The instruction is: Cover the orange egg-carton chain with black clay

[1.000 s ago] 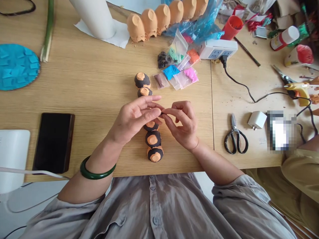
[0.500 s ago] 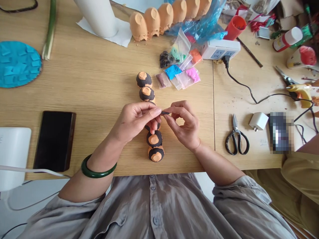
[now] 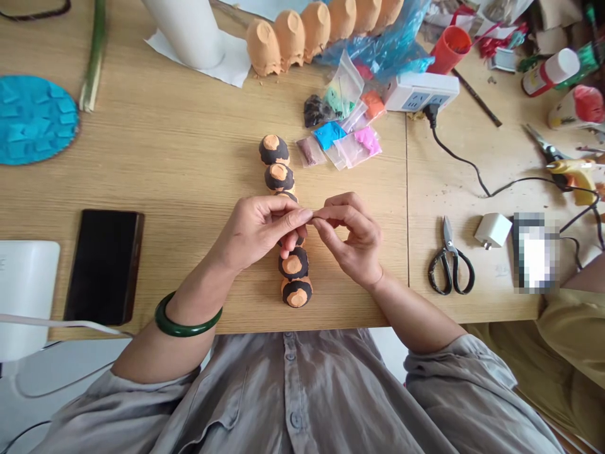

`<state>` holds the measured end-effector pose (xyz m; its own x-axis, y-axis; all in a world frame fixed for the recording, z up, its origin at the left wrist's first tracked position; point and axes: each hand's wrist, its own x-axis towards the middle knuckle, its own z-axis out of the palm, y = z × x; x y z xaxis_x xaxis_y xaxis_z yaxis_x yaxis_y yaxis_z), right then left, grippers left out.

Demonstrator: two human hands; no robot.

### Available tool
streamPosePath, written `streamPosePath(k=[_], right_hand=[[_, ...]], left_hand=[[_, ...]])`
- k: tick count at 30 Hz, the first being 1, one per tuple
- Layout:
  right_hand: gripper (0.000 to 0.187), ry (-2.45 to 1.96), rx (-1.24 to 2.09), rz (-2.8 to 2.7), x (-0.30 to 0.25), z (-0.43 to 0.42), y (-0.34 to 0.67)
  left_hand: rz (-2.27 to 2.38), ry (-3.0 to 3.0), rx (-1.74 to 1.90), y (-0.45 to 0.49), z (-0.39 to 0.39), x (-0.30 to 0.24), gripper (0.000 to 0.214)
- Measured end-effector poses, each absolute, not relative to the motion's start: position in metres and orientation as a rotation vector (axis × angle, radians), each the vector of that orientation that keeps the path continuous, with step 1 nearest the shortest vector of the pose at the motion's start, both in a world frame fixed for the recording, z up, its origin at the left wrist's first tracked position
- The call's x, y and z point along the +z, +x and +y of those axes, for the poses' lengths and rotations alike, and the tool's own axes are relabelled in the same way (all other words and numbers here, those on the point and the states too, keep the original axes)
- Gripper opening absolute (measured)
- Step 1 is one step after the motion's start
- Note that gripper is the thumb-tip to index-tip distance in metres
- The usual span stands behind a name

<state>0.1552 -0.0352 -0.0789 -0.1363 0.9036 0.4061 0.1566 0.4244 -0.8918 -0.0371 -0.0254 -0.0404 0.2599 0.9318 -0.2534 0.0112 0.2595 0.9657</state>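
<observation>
My left hand and my right hand meet fingertip to fingertip above a row of orange egg-carton cups covered in black clay with orange spots. Both hands pinch a small dark piece of clay between thumb and fingers; little of it shows. The row runs from the table's near edge away from me, and my hands hide its middle. A green bangle is on my left wrist.
Small bags of coloured clay lie beyond the row. A black phone sits left, black scissors and a white charger right. An orange egg carton strip, power strip and glue gun lie farther back. Another person's sleeve is at right.
My left fingers have curled from stretched out into a pinch. Both hands have drawn together around the dark clay piece, which now shows less.
</observation>
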Motion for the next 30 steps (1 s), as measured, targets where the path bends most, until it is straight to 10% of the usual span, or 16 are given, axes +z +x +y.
streamPosePath(k=[11, 30], right_hand=[[0.043, -1.062, 1.666, -0.933, -0.0806, -0.025, 0.1543], [0.039, -1.106, 1.061, -1.387, -0.0874, -0.0333, 0.1533]], left_hand=[[1.202, 0.753, 1.054, -0.035, -0.0162, -0.0424, 0.036], [1.051, 0.811, 0.866, -0.0352, -0.0245, -0.042, 0.038]])
